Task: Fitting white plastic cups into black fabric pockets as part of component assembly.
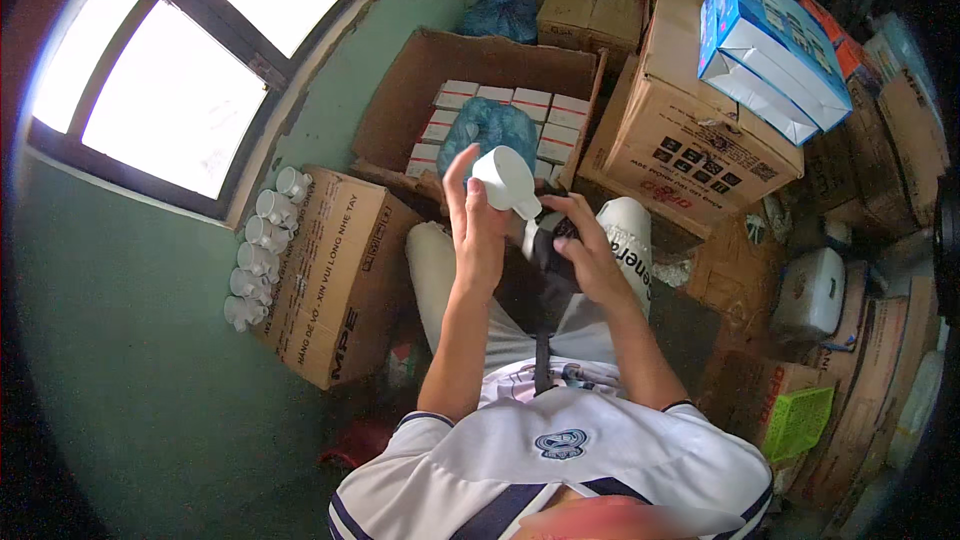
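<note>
Left hand [481,240], fingers clamped on the white cup [506,180]; right hand [594,258] pinching the black piece [546,248]: light, steady pressure's best!

The right hand [592,255] partly hides a dark object [546,250], its kind unclear; toward ten o'clock, the view's top edge crops the window [185,85]; toward twelve, the contents of the nearer blue bag [492,130] are indistinct.

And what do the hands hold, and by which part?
The left hand holds a white cup-shaped piece by its rounded side; the right hand holds a black item, grip partly hidden.
</note>
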`<state>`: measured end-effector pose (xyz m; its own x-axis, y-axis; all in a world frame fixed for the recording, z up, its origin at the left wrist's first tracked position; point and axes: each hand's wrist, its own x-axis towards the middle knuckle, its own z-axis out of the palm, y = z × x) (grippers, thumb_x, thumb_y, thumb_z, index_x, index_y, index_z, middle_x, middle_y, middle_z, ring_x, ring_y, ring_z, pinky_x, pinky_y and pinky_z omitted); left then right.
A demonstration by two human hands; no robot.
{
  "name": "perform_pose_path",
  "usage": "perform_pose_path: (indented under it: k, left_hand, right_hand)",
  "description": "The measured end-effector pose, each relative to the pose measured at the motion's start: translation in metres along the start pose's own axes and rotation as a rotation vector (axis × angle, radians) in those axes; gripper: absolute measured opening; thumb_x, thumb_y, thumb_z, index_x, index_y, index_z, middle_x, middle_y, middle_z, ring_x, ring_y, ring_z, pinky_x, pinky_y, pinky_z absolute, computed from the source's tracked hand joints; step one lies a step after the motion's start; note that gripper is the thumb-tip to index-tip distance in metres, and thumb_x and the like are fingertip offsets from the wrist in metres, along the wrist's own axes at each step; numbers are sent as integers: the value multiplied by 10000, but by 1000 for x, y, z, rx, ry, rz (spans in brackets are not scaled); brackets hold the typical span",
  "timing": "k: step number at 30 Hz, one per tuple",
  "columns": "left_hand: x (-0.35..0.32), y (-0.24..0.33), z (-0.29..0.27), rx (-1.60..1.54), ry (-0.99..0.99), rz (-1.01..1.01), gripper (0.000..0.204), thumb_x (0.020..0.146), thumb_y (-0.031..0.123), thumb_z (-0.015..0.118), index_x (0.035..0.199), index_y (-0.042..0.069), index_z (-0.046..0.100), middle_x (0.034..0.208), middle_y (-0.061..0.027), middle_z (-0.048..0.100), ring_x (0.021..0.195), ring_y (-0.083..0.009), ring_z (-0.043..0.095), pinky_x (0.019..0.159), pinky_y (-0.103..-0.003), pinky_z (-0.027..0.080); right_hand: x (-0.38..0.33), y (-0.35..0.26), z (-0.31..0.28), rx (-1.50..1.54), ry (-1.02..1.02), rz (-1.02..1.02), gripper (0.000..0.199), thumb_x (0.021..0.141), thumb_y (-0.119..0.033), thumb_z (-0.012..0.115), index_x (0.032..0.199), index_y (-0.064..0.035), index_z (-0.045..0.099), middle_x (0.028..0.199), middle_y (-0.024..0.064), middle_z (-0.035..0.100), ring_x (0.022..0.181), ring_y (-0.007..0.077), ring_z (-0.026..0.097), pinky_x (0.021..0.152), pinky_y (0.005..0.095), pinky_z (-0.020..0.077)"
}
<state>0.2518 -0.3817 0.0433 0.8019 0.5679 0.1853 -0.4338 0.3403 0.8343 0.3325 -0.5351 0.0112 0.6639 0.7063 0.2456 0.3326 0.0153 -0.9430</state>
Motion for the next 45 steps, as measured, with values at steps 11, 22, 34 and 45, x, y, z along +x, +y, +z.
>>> perform_pose_path:
  k: [11, 22, 34, 45]
  left_hand:
    - [-28, -59, -37, 172, -336, -229, 846, 939, 208, 824, 1615, 79, 332, 1536, -186, 464, 1388, -258, 490, 1128, -387, 427]
    - [-21, 1, -37, 759, -167, 289, 571, 857, -5, 732, 1408, -14, 584, 1497, -159, 587, 1471, -337, 489, 1214, -451, 367]
    - [20, -75, -76, 450, 58, -41, 252, 1070, 188, 581, 1128, -32, 688, 1035, -21, 692, 918, -86, 596, 796, -288, 505]
    - [18, -36, -52, 826, -209, 520, 501, 813, 31, 783, 1281, -47, 622, 1162, -150, 727, 1041, -216, 704, 912, -355, 565]
  right_hand:
    - [13, 11, -2, 145, 215, 79, 275, 1073, -257, 621, 1064, 8, 693, 989, 66, 696, 1019, 142, 600, 947, 308, 441]
    - [13, 36, -17, 195, 28, 469, 343, 1065, -310, 627, 1126, 21, 691, 931, 62, 733, 806, 137, 666, 726, 294, 517]
    - [-8, 9, 20, -127, -15, 176, 210, 1002, -145, 684, 925, 32, 600, 710, 57, 651, 623, 100, 611, 567, 298, 486]
    - [-9, 18, 19, 49, -87, 109, 281, 956, -179, 684, 1150, 21, 645, 826, 173, 677, 678, 226, 643, 633, 371, 508]
